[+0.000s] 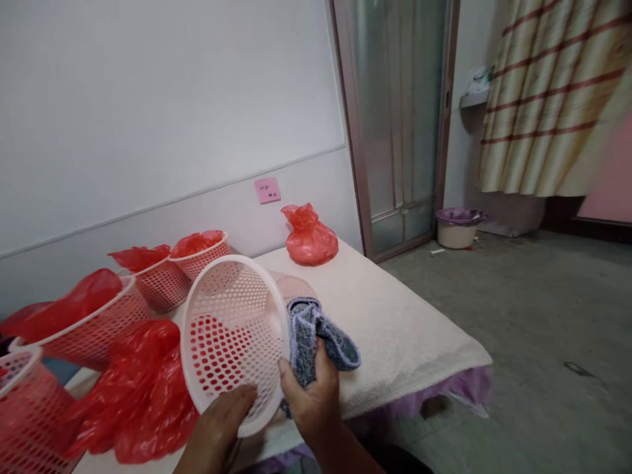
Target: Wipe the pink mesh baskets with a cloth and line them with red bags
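Note:
A pink perforated plastic basket (236,329) is tilted on its side above the table, its open mouth facing me. My left hand (222,421) grips its lower rim, with the fingers reaching inside. In my right hand (313,395) is a bunched blue-grey cleaning cloth (306,336) with a lilac edge, pressed against the basket's right rim. The thumb of that hand lies close to the rim. Beside the basket on the left lies a heap of red plastic bags (143,388), some of it showing through the holes.
Several pink baskets lined with red bags, one a basket (162,283), stand along the wall. A knotted red bag (311,240) sits at the back of the white-covered table (409,329). A pink note (267,190) is on the wall. A bin (457,230) stands on the floor by the glass door (399,118).

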Available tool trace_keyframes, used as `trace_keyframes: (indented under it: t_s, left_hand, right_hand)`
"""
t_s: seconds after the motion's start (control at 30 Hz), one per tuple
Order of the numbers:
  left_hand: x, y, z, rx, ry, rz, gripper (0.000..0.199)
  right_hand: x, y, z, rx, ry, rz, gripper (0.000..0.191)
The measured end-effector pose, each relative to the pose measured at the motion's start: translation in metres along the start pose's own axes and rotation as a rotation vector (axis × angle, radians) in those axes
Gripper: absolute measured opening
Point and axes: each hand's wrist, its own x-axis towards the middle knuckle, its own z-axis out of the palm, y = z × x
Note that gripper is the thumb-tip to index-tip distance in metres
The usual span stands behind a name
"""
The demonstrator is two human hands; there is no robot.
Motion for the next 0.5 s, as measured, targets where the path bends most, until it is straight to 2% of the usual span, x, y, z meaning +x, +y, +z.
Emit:
trace_keyframes:
  t_s: [0.07,0.17,0.2,0.27,0.33,0.37,0.43,0.5]
  left_hand:
    - [0.009,-0.002,-0.010,-0.014,0.046,-0.013,0.042]
    - [0.027,0.007,-0.026,-0.200,0.077,-0.159,0.036]
    - [0.034,0.012,-0.031,-0.276,0.094,-0.255,0.031]
    - [0.051,0.024,-0.041,-0.407,0.174,-0.542,0.021]
    - [0.069,0.037,-0.051,-0.512,0.285,-0.893,0.028]
    - [0.079,0.042,-0.057,-0.582,0.344,-1.011,0.035]
    - [0.096,0.050,-0.068,-0.730,0.439,-1.150,0.047]
    - [0.110,0.054,-0.077,-0.825,0.498,-1.211,0.049]
  right_hand:
    - [-0.001,0.003,-0.002,0.060,-0.081,0.013,0.043]
    - [0.001,0.016,0.002,0.071,-0.197,-0.044,0.044]
    - [0.003,0.023,0.004,0.036,-0.211,-0.062,0.045]
    - [0.009,0.037,0.009,-0.063,-0.174,-0.060,0.047]
    - [0.016,0.048,0.014,-0.139,-0.072,-0.007,0.045]
    - [0.016,0.050,0.015,-0.151,-0.036,0.014,0.045]
    - [0.010,0.044,0.016,-0.149,-0.043,-0.009,0.046]
    - [-0.008,0.029,0.017,-0.108,-0.194,-0.101,0.053]
